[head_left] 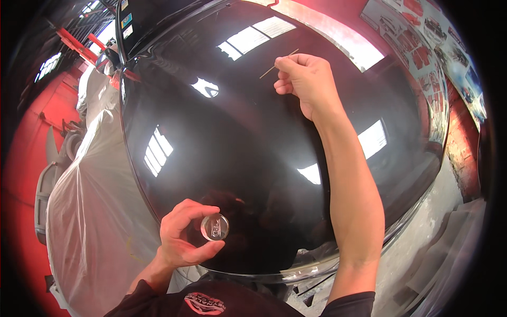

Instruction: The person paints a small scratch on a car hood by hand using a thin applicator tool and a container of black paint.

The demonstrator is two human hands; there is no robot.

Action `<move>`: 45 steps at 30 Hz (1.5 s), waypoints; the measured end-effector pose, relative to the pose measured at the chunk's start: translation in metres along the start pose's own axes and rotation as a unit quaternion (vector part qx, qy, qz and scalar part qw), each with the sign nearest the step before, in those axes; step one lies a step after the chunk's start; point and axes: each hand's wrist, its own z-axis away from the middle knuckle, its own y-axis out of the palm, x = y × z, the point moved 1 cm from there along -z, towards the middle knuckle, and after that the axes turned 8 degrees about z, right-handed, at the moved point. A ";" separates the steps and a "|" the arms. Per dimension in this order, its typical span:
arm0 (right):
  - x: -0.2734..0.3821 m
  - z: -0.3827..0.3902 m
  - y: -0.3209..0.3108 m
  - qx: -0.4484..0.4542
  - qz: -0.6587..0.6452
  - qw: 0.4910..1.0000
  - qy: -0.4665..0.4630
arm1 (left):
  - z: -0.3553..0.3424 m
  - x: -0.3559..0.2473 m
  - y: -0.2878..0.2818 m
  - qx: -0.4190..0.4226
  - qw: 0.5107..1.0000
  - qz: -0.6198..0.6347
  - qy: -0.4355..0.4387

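Before me spreads a glossy black car hood [237, 153], with bright windows and lights mirrored in its surface. Near its front edge, my left hand [179, 232] grips a small round silvery disc [215, 227], clear or metallic with a raised mark on its face, between thumb and forefinger. My right hand [311, 76] reaches far out over the hood and pinches a thin, light-brown stick [268, 72] between thumb and fingertips. The stick slants down to the left; whether its tip touches the paint, I cannot tell. The other fingers of that hand are curled in.
Translucent plastic sheeting [95, 195] drapes down along the hood's left side. A grey car part [44, 195] stands beyond it by a red wall [26, 153]. At the upper right hangs a panel of car pictures [459, 53], above a brick wall [463, 142].
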 end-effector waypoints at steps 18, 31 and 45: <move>0.009 -0.019 0.011 0.015 0.104 0.994 -0.024 | 0.000 0.005 -0.006 0.002 1.000 -0.024 -0.019; 0.004 -0.015 0.017 0.007 0.158 0.987 0.008 | -0.002 0.006 -0.002 0.004 1.000 -0.031 0.002; 0.004 -0.015 0.018 0.010 0.159 0.987 -0.005 | -0.001 -0.001 -0.006 0.001 0.999 -0.036 0.006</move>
